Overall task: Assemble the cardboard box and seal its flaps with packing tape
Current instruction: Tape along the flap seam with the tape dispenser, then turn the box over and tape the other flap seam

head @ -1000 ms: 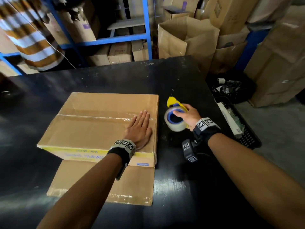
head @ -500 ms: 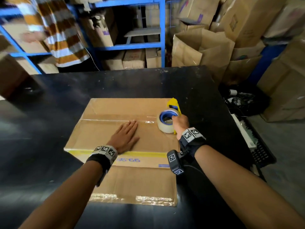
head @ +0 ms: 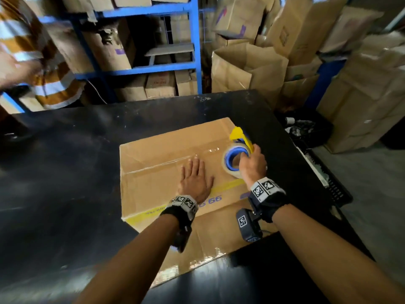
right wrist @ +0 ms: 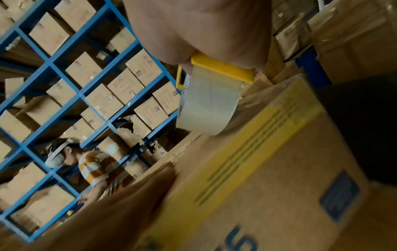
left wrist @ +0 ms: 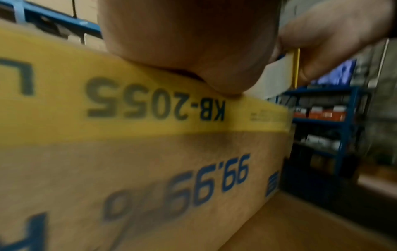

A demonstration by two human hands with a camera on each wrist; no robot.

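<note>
A brown cardboard box [head: 157, 150] with a yellow band and blue print stands on the black table [head: 65, 172], its top flaps closed. A strip of clear tape runs along the top seam. My left hand [head: 194, 177] lies flat on the top, fingers straight, just on my side of the seam. My right hand [head: 252, 163] grips a yellow tape dispenser [head: 238, 148] with a blue-cored roll of clear tape, held over the box's right end at the seam. In the right wrist view the tape roll [right wrist: 208, 103] sits just above the box top [right wrist: 268, 169].
A flattened cardboard sheet [head: 214, 238] lies under the box toward me. A black crate [head: 306, 128] sits on the floor right of the table. Cardboard boxes [head: 361, 95] and blue shelving [head: 192, 44] fill the back. A person in a striped shirt [head: 32, 62] stands far left.
My right hand carried the tape dispenser from the table beside the box onto the box's right end at the seam. The left hand stayed flat on the top. The view shifted.
</note>
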